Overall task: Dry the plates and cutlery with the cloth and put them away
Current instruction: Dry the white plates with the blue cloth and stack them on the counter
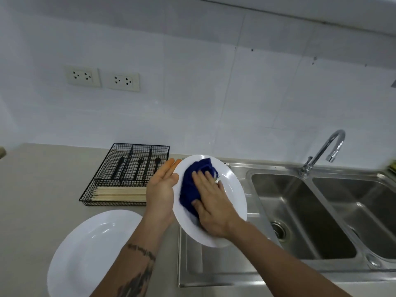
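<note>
A grey counter [32, 189] runs under a white tiled wall [192, 93] to a steel double sink [300, 211]. We tilt a white plate [233, 189] above the drainboard so its face meets us: our left hand [161, 187] props it from behind with straight fingers, while our right hand [212, 202] presses the blue cloth [192, 185] flat against it to wipe. A second plate [90, 249] lies on the counter, near the wire tray [120, 174] that holds black cutlery [139, 166] and chopsticks [120, 192]. Two sockets [102, 78] sit on the wall, and a tap [325, 151] stands behind the sink.
</note>
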{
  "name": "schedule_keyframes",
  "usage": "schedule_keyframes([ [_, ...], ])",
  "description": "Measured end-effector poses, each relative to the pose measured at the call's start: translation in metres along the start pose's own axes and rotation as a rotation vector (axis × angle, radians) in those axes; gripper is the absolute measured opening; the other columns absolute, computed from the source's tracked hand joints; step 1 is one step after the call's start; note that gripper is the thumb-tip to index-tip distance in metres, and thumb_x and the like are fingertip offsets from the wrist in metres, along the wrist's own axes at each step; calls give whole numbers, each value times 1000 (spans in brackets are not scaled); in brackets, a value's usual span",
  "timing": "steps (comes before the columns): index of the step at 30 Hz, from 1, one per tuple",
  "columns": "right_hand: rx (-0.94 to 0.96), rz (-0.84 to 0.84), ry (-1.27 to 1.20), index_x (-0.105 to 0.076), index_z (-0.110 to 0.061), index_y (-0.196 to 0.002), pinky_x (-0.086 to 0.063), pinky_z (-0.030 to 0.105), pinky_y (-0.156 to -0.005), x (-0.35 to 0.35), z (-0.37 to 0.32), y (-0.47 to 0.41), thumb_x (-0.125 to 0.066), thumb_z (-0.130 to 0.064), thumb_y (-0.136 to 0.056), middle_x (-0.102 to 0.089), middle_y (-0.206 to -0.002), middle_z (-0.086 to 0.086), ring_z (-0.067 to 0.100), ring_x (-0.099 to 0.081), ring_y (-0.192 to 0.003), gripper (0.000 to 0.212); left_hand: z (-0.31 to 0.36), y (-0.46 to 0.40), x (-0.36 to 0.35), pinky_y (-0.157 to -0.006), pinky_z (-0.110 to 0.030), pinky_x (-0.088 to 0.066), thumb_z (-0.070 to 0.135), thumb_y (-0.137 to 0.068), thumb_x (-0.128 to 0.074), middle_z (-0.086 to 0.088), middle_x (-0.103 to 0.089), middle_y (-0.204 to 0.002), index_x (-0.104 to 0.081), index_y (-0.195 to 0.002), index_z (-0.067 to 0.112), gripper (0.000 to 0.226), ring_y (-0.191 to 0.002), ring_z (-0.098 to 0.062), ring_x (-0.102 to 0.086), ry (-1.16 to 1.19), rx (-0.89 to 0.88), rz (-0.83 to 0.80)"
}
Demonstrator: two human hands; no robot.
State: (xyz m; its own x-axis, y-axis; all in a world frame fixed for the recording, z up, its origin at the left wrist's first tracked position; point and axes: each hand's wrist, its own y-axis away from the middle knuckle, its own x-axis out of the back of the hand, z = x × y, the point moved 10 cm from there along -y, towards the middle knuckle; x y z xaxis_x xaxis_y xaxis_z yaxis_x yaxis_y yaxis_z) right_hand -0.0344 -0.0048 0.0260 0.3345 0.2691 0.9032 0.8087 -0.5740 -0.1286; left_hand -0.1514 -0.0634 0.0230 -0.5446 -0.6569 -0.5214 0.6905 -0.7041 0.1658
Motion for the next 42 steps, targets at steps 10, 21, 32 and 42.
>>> schedule_keyframes([
  [10,-166,-13,-118,-28,-18,-151,-15,41,-120,-9,4,26,-42,-25,-99,-30,-156,-1,20,-20,-145,54,47,-8,17,-94,-38,-54,-11,-91,-52,5,-74,-110,-60,-131,13,48,-108,-18,-68,-3,-116,114],
  [21,-96,109,-124,-22,-20,-153,-14,35,-121,23,13,-6,-41,-24,-99,-22,-160,-2,15,-14,-147,57,17,3,-7,-103,-44,-49,-14,-90,-47,1,-72,-119,-67,-112,20,45,-115,-22,-65,26,-50,34],
  [32,-58,-14,-148,-31,-22,-150,-13,22,-115,11,-21,45,-42,-23,-101,-31,-154,-7,11,-23,-141,50,12,-6,12,-105,-50,-47,-11,-91,-48,-1,-72,-119,-67,-108,20,40,-115,-27,-65,103,-6,57],
  [42,-129,142,84,-23,-21,-153,-11,39,-120,51,23,-1,-39,-30,-100,-24,-159,-3,16,-16,-147,56,12,-10,-9,-108,-57,-42,-11,-89,-45,-9,-65,-131,-56,-133,6,49,-122,-35,-60,168,18,-41],
])
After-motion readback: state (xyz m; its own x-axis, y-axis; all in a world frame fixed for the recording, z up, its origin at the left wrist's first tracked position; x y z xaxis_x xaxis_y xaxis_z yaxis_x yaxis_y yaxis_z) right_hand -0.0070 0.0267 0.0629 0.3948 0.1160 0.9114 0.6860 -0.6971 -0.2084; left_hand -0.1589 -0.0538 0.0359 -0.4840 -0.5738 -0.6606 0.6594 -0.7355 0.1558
